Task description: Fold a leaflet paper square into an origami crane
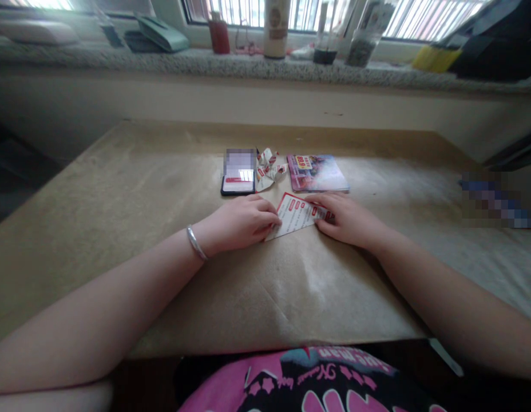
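A red-and-white printed paper point(296, 215) lies flat on the brown paper-covered table point(141, 189). My left hand point(242, 222), with a silver bangle on the wrist, has its fingers curled and pressed onto the paper's left edge. My right hand point(345, 217) pinches the paper's right edge against the table. Just behind the paper lie a phone point(238, 171), a crumpled folded piece of the same printed paper point(269, 167) and a colourful leaflet stack point(317, 172).
A stone windowsill point(248, 66) runs along the back with a red bottle point(219, 33), a tall can point(276, 27), cups and a teal case point(162, 33). A blurred object point(492, 197) lies at the table's right.
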A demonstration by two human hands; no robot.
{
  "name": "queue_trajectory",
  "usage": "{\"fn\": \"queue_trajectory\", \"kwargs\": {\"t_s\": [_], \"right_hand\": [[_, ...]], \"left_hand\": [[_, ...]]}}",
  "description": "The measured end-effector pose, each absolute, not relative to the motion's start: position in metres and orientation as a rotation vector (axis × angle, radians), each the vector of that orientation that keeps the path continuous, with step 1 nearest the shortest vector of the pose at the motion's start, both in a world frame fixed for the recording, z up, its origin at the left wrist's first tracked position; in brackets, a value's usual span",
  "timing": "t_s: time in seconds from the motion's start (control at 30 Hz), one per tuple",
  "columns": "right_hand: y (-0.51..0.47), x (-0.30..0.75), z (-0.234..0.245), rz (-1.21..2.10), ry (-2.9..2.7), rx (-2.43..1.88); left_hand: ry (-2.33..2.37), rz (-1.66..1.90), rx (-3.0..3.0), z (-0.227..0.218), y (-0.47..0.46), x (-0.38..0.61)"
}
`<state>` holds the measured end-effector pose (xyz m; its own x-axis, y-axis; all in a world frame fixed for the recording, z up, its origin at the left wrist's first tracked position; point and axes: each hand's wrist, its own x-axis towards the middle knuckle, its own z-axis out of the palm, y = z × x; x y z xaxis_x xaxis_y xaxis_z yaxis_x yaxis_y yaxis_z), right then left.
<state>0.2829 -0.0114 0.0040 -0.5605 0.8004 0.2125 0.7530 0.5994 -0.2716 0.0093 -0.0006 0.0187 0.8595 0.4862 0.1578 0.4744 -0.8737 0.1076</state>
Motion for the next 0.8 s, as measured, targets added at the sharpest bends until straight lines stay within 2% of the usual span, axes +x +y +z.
{"fn": "queue_trajectory", "kwargs": {"t_s": [0.33, 0.57, 0.8], "right_hand": [[-0.004, 0.279, -0.005, 0.338, -2.459, -1.089], [-0.005, 0.278, -0.005, 0.436, -2.546, -0.92], [-0.01, 0.276, -0.003, 0.183, -2.585, -0.995]], "left_hand": [[0.587, 0.329, 2.83, 0.018, 0.002, 0.013], [0.975, 0.246, 2.842, 0.014, -0.006, 0.022], [0.953, 0.209, 2.829, 0.009, 0.001, 0.018]]}}
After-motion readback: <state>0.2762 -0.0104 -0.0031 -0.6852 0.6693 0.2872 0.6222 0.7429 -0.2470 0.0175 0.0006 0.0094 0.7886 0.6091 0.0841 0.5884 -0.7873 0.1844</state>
